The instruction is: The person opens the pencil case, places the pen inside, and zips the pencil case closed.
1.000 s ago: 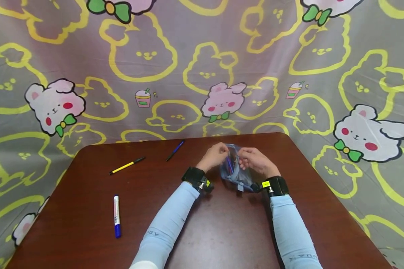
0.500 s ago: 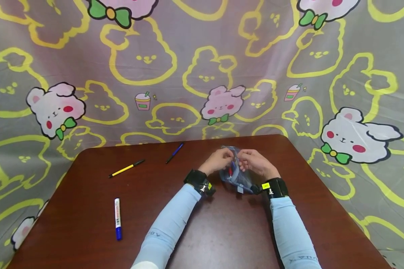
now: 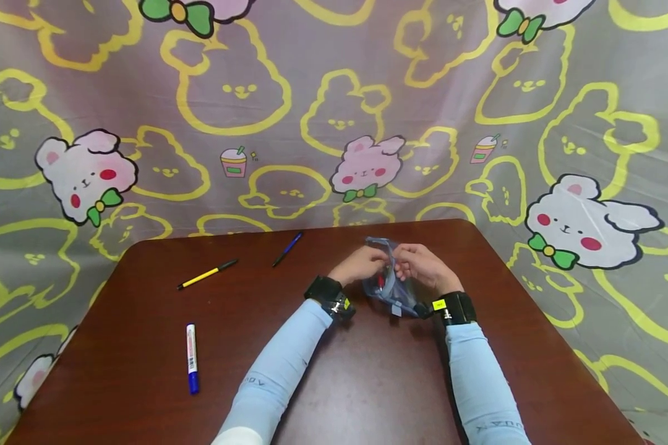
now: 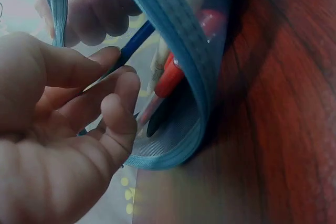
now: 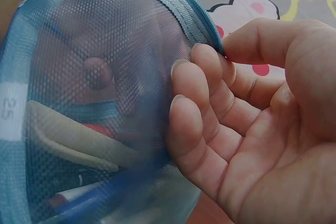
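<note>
A blue-edged mesh zip pouch (image 3: pixel 406 295) stands open at the far right of the table, with a white tag at its lower edge. My right hand (image 3: pixel 423 264) pinches the zippered rim (image 5: pixel 202 27) between thumb and forefinger. At the mouth, my left hand (image 3: pixel 360 264) pinches a blue pen (image 4: pixel 137 40) between thumb and forefinger; the hand partly hides it. Inside lie a red-capped pen (image 4: pixel 170 80), a whitish pen and other items, blurred by the mesh. A cream curved piece (image 5: pixel 79 132) shows through the right wrist view.
On the brown table (image 3: pixel 256 334), a yellow pen (image 3: pixel 207 274) with black ends lies at the far left. A blue and black pen (image 3: pixel 287 250) is near the back edge. A white marker (image 3: pixel 192 358) with a blue cap lies at the left front. A patterned curtain (image 3: pixel 289 123) hangs behind.
My left hand has moved slightly right and toward me, into the pouch's mouth, with the blue pen. My right hand stays on the rim. The loose pens have not moved.
</note>
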Tool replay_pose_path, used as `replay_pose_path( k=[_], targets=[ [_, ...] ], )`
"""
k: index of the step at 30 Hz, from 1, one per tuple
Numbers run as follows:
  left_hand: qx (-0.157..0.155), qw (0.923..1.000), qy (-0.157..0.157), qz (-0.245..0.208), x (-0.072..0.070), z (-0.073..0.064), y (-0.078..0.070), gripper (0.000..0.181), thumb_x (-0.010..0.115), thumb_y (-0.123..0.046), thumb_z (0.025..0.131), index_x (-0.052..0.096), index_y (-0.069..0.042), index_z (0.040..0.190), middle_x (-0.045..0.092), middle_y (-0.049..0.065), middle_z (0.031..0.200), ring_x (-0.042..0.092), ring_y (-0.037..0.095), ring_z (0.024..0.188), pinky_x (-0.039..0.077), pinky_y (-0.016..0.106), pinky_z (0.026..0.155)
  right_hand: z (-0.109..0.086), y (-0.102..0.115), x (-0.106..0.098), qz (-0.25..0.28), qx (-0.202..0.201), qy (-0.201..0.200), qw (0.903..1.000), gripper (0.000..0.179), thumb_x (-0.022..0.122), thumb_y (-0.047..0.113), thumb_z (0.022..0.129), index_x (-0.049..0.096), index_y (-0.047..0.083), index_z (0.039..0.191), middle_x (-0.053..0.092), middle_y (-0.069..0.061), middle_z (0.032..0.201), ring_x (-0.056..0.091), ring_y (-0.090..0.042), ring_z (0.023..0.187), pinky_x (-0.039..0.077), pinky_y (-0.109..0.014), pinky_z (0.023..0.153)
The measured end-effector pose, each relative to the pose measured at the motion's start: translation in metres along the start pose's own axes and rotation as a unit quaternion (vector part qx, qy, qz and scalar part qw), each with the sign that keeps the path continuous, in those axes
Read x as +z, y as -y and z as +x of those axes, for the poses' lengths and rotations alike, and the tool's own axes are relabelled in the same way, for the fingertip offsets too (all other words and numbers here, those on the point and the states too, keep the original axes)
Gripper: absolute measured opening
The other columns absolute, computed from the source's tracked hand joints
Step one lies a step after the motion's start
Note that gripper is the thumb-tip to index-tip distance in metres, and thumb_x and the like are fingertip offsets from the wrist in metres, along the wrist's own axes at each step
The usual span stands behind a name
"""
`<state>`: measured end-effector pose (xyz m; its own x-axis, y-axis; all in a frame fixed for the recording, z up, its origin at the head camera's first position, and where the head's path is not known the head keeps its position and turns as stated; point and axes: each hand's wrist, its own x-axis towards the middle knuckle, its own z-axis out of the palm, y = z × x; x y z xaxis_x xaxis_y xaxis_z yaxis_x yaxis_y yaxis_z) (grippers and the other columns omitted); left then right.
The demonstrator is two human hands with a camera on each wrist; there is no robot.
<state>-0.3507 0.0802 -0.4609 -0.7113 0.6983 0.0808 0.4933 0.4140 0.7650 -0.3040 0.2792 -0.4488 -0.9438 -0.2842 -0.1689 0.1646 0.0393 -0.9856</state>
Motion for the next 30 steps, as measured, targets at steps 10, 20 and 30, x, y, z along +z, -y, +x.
replay_pose_path(
  k=[10, 20, 30],
  targets=[
    [-0.009, 0.9998, -0.006, -0.019, -0.016, -0.015, 0.000, 0.027, 0.054, -0.018, 0.098, 0.070, -0.007, 0.117, 0.071, 0.008, 0.109, 0.066, 0.019, 0.092, 0.051, 0.025, 0.077, 0.002, 0.001, 0.000, -0.013, -0.002, -0.006, 0.9999, 0.015, 0.048, 0.011, 0.102, 0.056, -0.002, 0.099, 0.057, -0.004, 0.075, 0.058, -0.016, 0.064, 0.052, -0.026, 0.060],
    [-0.017, 0.9998, -0.007, -0.003, -0.034, -0.035, -0.008, 0.028, 0.052, -0.022, 0.099, 0.068, -0.005, 0.115, 0.072, 0.009, 0.105, 0.067, 0.017, 0.091, 0.053, 0.026, 0.078, 0.002, -0.001, 0.001, -0.006, 0.004, -0.010, 0.9999, 0.019, 0.049, 0.010, 0.100, 0.052, -0.008, 0.102, 0.057, -0.005, 0.074, 0.058, -0.016, 0.063, 0.052, -0.027, 0.059],
    [-0.030, 0.9972, -0.042, 0.054, -0.062, -0.059, -0.018, 0.020, 0.055, -0.028, 0.097, 0.068, -0.016, 0.107, 0.067, -0.001, 0.086, 0.063, 0.012, 0.075, 0.052, 0.027, 0.069, -0.011, 0.016, 0.008, -0.023, 0.001, 0.016, 0.9996, 0.031, 0.048, 0.012, 0.102, 0.044, -0.017, 0.112, 0.056, -0.005, 0.078, 0.058, -0.017, 0.068, 0.054, -0.030, 0.064]
  ],
)
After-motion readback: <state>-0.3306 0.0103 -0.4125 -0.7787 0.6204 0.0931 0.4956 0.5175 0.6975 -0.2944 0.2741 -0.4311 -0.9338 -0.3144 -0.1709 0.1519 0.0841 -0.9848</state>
